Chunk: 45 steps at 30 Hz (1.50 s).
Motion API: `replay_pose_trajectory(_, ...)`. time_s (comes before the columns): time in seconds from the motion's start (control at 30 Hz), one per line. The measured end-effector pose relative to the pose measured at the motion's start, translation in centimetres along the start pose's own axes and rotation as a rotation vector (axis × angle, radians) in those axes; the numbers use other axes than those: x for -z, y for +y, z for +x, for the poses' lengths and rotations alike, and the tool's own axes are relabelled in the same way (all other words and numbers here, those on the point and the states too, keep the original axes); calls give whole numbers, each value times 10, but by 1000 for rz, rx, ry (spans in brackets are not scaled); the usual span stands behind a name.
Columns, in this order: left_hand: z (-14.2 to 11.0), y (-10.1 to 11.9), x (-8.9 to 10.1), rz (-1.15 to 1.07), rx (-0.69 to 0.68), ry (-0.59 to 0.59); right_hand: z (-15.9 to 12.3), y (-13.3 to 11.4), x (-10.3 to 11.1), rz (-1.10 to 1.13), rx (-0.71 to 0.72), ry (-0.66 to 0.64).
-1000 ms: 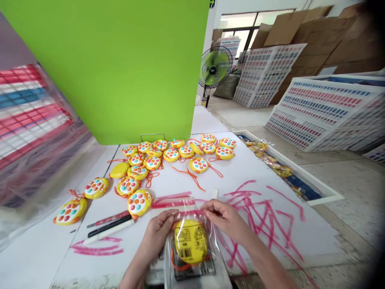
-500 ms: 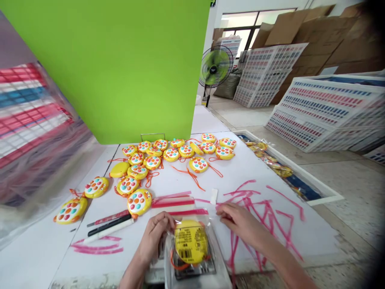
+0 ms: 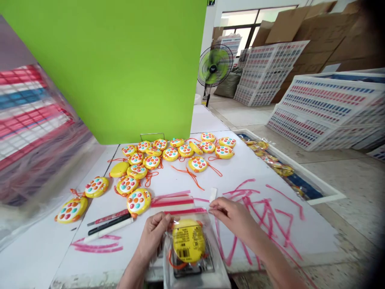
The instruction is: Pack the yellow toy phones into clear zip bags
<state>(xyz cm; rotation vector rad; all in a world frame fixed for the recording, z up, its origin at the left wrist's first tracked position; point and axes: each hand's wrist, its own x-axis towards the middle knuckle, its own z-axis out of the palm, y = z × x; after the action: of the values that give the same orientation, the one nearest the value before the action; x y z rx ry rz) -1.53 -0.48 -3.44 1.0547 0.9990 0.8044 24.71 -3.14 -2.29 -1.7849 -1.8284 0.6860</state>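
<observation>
1. Our left hand (image 3: 154, 233) pinched the upper left corner of a clear bag (image 3: 197, 281) between thumb and fingers. Our right hand (image 3: 227, 212) had its fingertips drawn together just beside the upper right corner; we could not tell whether they gripped anything.
2. Inside the bag lay a yellow toy (image 3: 189, 243), its printed back and barcode facing us, with an orange cord (image 3: 178, 266) at its lower left. We had the bag at the table's near edge, between our forearms.
3. Along the bag's top ran a pink band (image 3: 188, 211). Just beyond lay flat pink strips (image 3: 173, 204), and near our right fingertips a small white piece (image 3: 213, 194).
4. On our left, a black marker (image 3: 109, 224) and a white pen (image 3: 105, 231) stood in the way; on our right, a pink tangle (image 3: 247, 200) spread beside the forearm.
5. Ahead of us, dotted toys (image 3: 138, 202) crowded the table, backed by a tall green panel (image 3: 120, 72) that closed off the far side.
6. White tabletop (image 3: 319, 237) showed between the tangle and the slanting right edge, giving us some room there.
7. Past that edge we saw a tray (image 3: 331, 197) of wrapped toys (image 3: 282, 170), then pale floor (image 3: 325, 168), crates (image 3: 321, 108) and a fan (image 3: 213, 69).
</observation>
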Motion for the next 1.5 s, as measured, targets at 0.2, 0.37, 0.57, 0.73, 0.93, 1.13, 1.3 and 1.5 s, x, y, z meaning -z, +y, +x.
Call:
replay_pose_trajectory(0.2,0,-1,1,36,-8,2,-6,14,9,28,-33,-91)
replay_pose_trajectory(0.37,1,0,1,23,4,-1,-18,14,45,644,-70,24)
replay_pose_trajectory(0.57,0,0,2,-3,9,-7,-6,-2,17,612,-102,-24)
replay_pose_trajectory(0.73,0,-2,3,0,14,78,5,-21,-13,407,43,-207)
replay_pose_trajectory(0.93,-2,0,0,-17,19,59,2,-16,-8,576,6,-342)
replay_pose_trajectory(1.13,-1,-1,2,50,-18,35,0,-17,-16,528,5,-301)
replay_pose_trajectory(1.3,-1,0,3,115,-48,41,-1,-18,-7,530,53,-344)
replay_pose_trajectory(1.5,0,3,2,145,-49,24,-3,-20,13,459,124,-360)
